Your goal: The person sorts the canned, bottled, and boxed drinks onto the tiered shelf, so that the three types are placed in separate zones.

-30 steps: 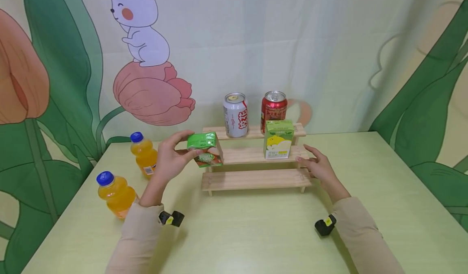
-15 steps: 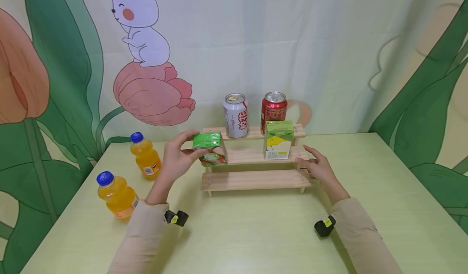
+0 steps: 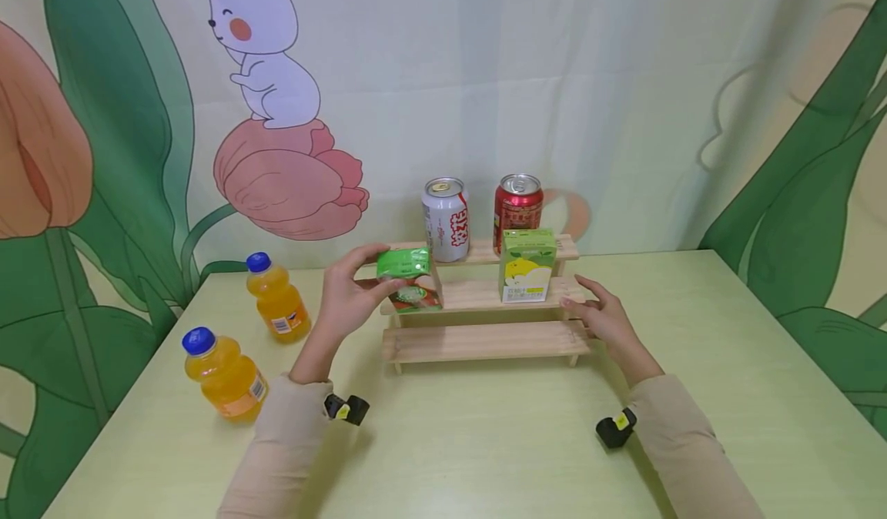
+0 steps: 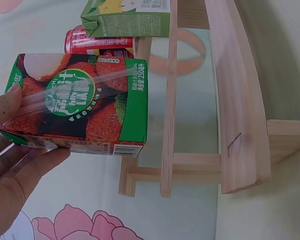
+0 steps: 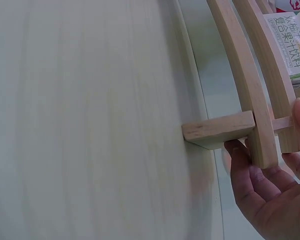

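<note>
My left hand [image 3: 352, 292] pinches a green-topped juice box [image 3: 410, 280] between thumb and fingers. It is held over the left end of the middle step of a three-step wooden rack [image 3: 485, 342]. In the left wrist view the juice box [image 4: 80, 102] shows red fruit, a round green label and a clear-wrapped straw. My right hand [image 3: 610, 320] grips the rack's right end; in the right wrist view its fingers curl about the wooden end [image 5: 264, 150] and the thumb lies by the middle step. A light green juice box [image 3: 527, 266] stands upright on that step's right part.
On the top step stand a white can [image 3: 446, 220] and, to its right, a red can [image 3: 518, 207], partly hidden by the light green box. Two orange drink bottles with blue caps, a front bottle [image 3: 225, 376] and a rear bottle [image 3: 279, 303], stand at the table's left.
My left hand has carried the green-topped juice box to the right, from beside the rack to over the middle step's left end. My right hand has stayed at the rack's right end.
</note>
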### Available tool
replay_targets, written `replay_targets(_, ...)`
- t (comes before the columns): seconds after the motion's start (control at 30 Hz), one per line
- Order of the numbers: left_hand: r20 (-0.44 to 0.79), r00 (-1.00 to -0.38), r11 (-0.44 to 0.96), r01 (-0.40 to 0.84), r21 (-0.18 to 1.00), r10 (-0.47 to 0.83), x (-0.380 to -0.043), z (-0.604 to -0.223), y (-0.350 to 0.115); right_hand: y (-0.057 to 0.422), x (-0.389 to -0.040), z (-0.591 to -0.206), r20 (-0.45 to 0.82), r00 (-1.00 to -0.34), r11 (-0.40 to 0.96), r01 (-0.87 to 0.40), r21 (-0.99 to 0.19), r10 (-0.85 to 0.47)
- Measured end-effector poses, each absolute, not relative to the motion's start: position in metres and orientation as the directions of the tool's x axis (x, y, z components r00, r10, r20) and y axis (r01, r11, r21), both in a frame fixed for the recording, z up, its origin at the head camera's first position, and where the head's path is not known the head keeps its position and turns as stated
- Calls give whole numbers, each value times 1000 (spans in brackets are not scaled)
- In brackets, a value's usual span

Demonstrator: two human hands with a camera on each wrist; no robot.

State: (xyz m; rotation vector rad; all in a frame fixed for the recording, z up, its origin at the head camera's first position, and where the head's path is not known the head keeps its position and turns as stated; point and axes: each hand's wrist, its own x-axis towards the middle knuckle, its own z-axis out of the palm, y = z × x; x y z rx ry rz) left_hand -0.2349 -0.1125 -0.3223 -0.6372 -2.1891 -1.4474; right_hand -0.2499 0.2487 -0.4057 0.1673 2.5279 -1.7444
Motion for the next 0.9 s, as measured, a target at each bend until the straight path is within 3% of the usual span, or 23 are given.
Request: replay_targets(0.9,616,-771,305,633,712,160,-254,-327,-96,249,-250,-407,-85,-995,368,96,-925,48)
